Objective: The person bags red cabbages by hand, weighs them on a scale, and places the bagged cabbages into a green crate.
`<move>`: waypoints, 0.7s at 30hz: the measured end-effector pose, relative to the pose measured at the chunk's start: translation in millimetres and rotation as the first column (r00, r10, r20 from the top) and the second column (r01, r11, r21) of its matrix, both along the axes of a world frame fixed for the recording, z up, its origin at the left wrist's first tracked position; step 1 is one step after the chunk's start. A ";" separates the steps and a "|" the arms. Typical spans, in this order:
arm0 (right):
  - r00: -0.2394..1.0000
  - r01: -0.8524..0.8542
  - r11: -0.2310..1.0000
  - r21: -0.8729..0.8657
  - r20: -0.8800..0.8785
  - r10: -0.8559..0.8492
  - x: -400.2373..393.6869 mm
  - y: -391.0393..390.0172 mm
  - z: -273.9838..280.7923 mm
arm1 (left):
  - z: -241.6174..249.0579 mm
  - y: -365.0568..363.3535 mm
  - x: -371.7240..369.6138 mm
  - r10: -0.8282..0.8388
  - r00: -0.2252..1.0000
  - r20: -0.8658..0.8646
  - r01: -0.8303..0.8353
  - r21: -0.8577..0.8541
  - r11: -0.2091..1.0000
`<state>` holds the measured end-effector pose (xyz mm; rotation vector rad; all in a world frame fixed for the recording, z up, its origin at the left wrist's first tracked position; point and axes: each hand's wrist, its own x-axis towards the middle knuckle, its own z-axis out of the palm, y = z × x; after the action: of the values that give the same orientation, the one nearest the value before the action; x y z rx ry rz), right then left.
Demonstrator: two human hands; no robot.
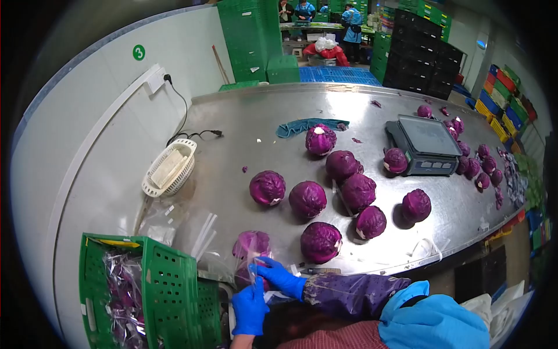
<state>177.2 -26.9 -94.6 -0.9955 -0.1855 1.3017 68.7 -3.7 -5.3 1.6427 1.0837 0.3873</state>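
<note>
At the table's near edge, my left hand point(250, 308) in a blue glove is closed on a clear plastic bag point(253, 262). My right hand point(280, 278), also gloved in blue, pinches the same bag from its right side. A purple cabbage point(251, 276) shows through the plastic between and behind my fingers. Another cabbage point(251, 244) lies just beyond it, partly behind the film. Close to the right hand sits a loose cabbage point(321, 242).
A green crate point(168, 291) of bagged cabbages stands at the left. Several cabbages point(307, 199) lie mid-table point(232, 139), near a scale point(427, 145). A white basket point(170, 167) and blue cloth point(302, 126) are farther back. People point(352, 23) stand in the background.
</note>
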 end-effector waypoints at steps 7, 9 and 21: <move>0.862 0.286 0.950 0.125 -0.467 -0.198 27.8 46.9 -5.2 | 15.7 9.3 31.8 -0.220 0.966 0.138 0.189 0.205 0.960; 0.871 0.489 0.857 0.163 -0.131 -0.473 24.7 58.6 3.9 | 20.8 13.7 34.7 -0.195 0.974 0.112 0.173 0.182 0.968; 0.761 0.101 0.995 0.010 0.643 -0.083 14.3 27.0 -8.9 | -25.2 14.6 -11.7 0.150 0.987 0.058 -0.130 -0.263 0.956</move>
<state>191.5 0.1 -103.4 -1.4343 -0.6425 0.8238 57.0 10.9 -30.4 1.3147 1.1444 0.3815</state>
